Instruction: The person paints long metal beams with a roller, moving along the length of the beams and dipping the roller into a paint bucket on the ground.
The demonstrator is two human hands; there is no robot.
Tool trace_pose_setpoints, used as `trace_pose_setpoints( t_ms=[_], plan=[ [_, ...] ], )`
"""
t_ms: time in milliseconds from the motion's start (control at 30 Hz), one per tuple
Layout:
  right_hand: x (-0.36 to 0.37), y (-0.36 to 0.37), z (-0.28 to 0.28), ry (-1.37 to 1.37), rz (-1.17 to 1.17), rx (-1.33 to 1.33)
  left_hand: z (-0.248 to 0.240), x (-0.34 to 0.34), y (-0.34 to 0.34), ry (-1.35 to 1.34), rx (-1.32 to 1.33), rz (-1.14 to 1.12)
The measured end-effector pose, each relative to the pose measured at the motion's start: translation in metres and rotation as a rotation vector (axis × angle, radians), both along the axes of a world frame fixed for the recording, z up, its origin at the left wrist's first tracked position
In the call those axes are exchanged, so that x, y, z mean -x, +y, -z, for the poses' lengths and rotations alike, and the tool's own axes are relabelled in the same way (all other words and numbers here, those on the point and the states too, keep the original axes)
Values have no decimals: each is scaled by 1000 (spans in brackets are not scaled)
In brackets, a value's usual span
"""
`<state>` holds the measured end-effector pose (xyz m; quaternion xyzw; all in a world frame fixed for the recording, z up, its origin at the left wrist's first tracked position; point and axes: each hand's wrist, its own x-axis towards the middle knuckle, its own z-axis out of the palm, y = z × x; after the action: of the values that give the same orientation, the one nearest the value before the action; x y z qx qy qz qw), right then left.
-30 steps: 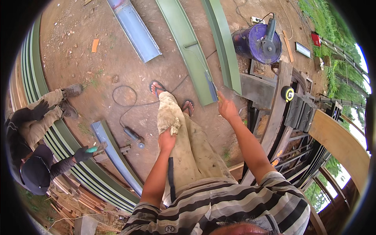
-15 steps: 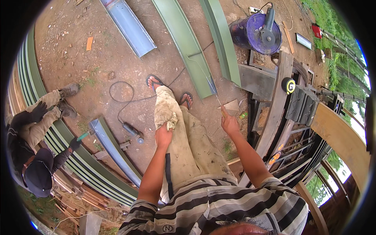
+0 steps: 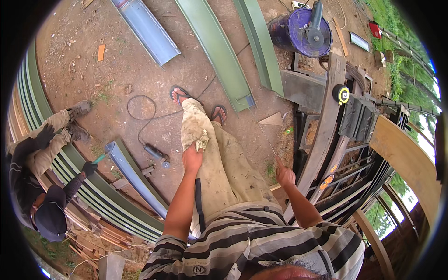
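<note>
My left hand (image 3: pixel 192 158) is closed round a crumpled pale yellowish cloth (image 3: pixel 202 141) in front of my trouser leg. On the other side, my right hand (image 3: pixel 285 174) grips a long thin rod-like tool (image 3: pixel 266 137) by its brownish handle end; its exact kind is unclear. The rod points away from me toward the near end of a green metal channel (image 3: pixel 212 51) on the ground. A small blue-grey patch (image 3: pixel 250 101) shows at that end; whether the rod touches it, I cannot tell.
A second green channel (image 3: pixel 261 51) and a blue-grey one (image 3: pixel 148 33) lie beyond. An angle grinder (image 3: pixel 316 33) rests on a purple drum (image 3: pixel 291 35); another grinder (image 3: pixel 154 151) lies corded on the dirt. At left a co-worker's gloved hand (image 3: pixel 88 169) holds a green-handled tool. A tape measure (image 3: pixel 342 94) sits on timber.
My right hand has drawn back toward me and slightly right, pulling the rod away from the channel's inside. The left hand still holds the cloth. The view has shifted slightly.
</note>
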<state>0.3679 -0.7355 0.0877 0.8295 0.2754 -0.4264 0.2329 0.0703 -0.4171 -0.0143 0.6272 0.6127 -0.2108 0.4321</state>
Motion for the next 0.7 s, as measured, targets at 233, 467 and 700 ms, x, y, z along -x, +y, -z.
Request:
trace_pose_setpoints(
  t_ms=[233,467,700],
  plan=[
    [-1,-34,8,-5,37,-60,10,8,1,-3,39,-25],
    [11,-41,-18,17,89,22,8,7,2,31,23,13],
    [17,-39,-13,10,96,7,6,2,4,34,5,44]
  ],
)
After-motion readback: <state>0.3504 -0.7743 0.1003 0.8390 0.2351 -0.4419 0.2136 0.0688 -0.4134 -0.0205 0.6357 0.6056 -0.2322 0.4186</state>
